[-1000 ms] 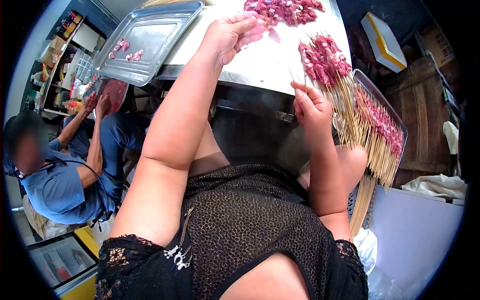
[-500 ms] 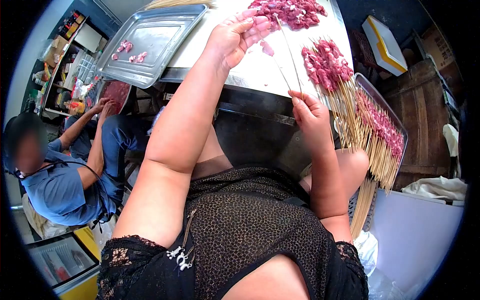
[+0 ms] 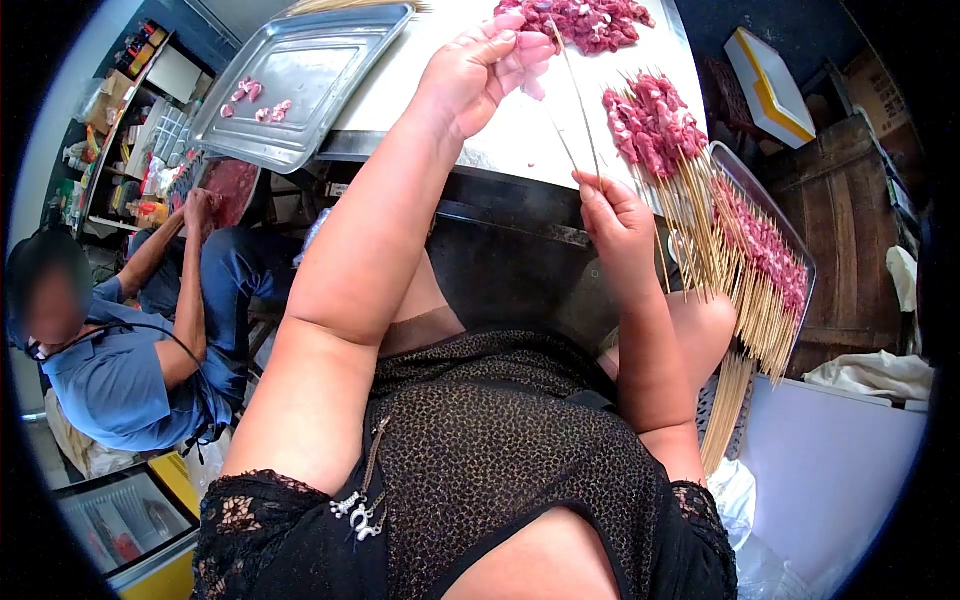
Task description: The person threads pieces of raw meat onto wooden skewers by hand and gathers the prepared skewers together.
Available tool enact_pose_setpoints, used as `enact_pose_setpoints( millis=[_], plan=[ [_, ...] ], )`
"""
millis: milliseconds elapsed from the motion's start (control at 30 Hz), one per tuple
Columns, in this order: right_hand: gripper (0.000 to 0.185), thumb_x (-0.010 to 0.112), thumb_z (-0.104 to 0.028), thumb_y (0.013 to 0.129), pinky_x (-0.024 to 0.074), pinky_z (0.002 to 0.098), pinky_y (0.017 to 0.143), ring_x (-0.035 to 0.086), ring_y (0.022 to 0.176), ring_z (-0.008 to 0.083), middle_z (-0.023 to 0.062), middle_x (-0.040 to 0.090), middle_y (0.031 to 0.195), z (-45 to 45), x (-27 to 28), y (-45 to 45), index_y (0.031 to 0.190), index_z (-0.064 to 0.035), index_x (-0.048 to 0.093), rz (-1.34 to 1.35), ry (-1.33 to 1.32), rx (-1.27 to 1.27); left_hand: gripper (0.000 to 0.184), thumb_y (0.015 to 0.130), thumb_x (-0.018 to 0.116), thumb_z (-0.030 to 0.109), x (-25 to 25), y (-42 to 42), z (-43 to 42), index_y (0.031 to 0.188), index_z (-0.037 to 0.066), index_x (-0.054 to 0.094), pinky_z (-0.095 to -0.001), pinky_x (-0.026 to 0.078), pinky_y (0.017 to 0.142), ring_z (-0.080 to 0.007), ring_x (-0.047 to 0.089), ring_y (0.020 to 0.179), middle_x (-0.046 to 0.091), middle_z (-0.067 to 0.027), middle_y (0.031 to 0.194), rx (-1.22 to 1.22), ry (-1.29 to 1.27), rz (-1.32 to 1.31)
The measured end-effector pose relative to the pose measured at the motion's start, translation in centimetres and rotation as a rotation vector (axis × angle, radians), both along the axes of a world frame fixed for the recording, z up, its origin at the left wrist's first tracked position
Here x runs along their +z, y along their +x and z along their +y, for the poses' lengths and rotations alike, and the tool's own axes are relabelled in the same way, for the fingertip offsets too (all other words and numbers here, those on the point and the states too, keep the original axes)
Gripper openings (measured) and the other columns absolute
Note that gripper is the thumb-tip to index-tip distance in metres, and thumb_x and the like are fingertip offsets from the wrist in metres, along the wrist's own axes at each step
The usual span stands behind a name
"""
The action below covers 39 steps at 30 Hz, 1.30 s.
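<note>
My right hand (image 3: 615,215) pinches the lower ends of two thin skewers (image 3: 582,105), which spread apart as they rise over the white tabletop (image 3: 480,140). One skewer tip is close to the fingers of my left hand (image 3: 480,75). That hand is palm up with its fingers stretched out, just in front of a heap of raw meat pieces (image 3: 600,25); nothing is clearly held in it. A loose piece of meat lies partly behind its fingertips. Loaded meat skewers (image 3: 655,130) lie at the table's right edge, with their sticks pointing toward me.
A metal tray (image 3: 310,75) with a few meat pieces sits at the back left. More meat skewers fill a second tray (image 3: 808,270) at the right. A seated person (image 3: 130,370) works at a basin of meat (image 3: 232,185) on the left. Bare sticks (image 3: 728,410) stand by my right knee.
Compared with a second ago, the skewers in my right hand extend farther up toward my left hand. My left hand has shifted slightly right. The other person's hands have moved together near the basin.
</note>
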State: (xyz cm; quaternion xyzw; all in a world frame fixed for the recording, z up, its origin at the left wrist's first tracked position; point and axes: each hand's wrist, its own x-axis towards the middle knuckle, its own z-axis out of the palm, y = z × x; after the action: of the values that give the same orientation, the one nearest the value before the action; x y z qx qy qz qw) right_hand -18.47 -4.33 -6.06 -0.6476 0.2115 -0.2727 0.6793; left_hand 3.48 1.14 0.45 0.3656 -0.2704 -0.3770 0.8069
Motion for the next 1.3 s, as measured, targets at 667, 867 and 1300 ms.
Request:
enact_pose_setpoints(
  millis=[667,867,1300],
  plan=[
    [0.02,0.054,-0.01,0.089,0.0329,0.0163,0.049,0.039,0.053,0.0009,-0.0073,0.047,0.063,0.5,-0.3,0.4,0.104,-0.0004,0.063,0.018,-0.051,-0.003,0.02,0.085,0.034,0.013,0.0,-1.8,-0.2,0.085,-0.001,0.048,-0.0531,0.048,0.083,-0.0302,0.059,0.076,0.059,-0.0204,0.084,0.054,0.088,0.198],
    [0.021,0.053,-0.009,0.089,0.0306,0.0162,0.048,0.038,0.053,0.001,-0.007,0.046,0.064,0.9,0.3,0.5,0.105,0.002,0.061,-0.007,0.093,0.023,0.015,0.083,0.039,0.012,-0.9,-3.2,-1.0,0.081,0.001,0.049,-0.0512,0.05,0.08,-0.0321,0.061,0.072,0.06,-0.022,0.082,0.034,0.16,0.218],
    [0.022,0.052,-0.011,0.091,0.0264,0.0146,0.045,0.037,0.051,0.0006,-0.006,0.046,0.062,-0.3,-0.3,0.4,0.108,0.0005,0.059,-0.086,0.137,-0.099,0.027,0.083,0.061,0.026,-2.3,8.0,1.3,0.103,0.008,0.065,-0.0281,0.048,0.07,-0.0131,0.061,0.079,0.066,-0.0023,0.084,0.361,0.614,-0.798]
  ],
)
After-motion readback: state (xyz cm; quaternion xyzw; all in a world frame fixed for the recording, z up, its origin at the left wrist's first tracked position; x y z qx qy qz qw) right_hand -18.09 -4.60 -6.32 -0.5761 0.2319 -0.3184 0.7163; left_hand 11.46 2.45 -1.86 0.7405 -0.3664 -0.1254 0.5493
